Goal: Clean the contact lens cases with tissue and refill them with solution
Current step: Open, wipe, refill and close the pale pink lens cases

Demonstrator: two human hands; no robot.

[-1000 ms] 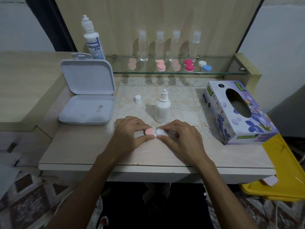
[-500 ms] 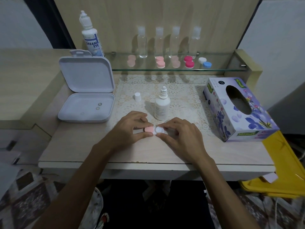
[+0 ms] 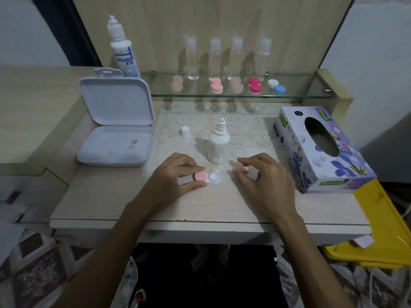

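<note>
On the tabletop (image 3: 111, 201), the left hand (image 3: 175, 174) pinches the case (image 3: 208, 176) by its capped pink side; the right hand (image 3: 260, 176) pinches the loose cap (image 3: 242, 168) just beside. The uncapped bottle (image 3: 218, 143), close behind, could topple on a careless reach.

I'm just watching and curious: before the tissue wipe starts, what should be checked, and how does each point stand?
1. One well uncapped: ok. The right well of the lens case is open.
2. Removed pink cap secured: ok, pinched by the right hand.
3. Case steadied: ok. The left hand grips its capped pink side.
4. Tissue within reach: cannot tell. The tissue box is near, but no sheet sticks out.
5. Solution bottle ready: ok, upright with its white cap off.
</note>
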